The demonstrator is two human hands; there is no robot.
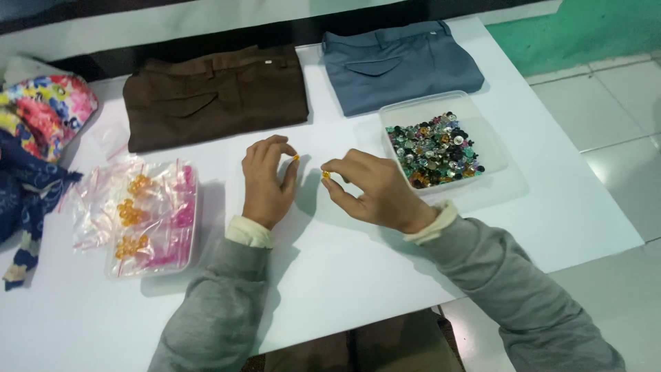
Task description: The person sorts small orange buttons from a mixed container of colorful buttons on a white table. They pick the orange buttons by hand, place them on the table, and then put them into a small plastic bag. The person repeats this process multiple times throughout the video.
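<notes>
Hands over white table (pixel 358 275) | left hand (pixel 265 180): grip pinched on small orange bead (pixel 296 158) | right hand (pixel 368 189): grip pinched on second orange bead (pixel 326 176), possibly a button | beads near each other, apart, the second lying right of and slightly below the first | clear tray of mixed beads (pixel 492 148) nearer right hand | tub of bagged beads (pixel 189 238) nearer left.

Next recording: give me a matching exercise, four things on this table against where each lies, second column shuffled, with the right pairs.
Things
1. brown trousers
2. blue-grey trousers
3. clear tray of mixed beads
4. tub of bagged orange and pink beads

Places
A. just right of the right hand
B. far edge, right of the other folded pair
C. left of the left hand
D. far edge, nearer the flowered cloth

Pairs: 1-D, 2-B, 3-A, 4-C
</notes>
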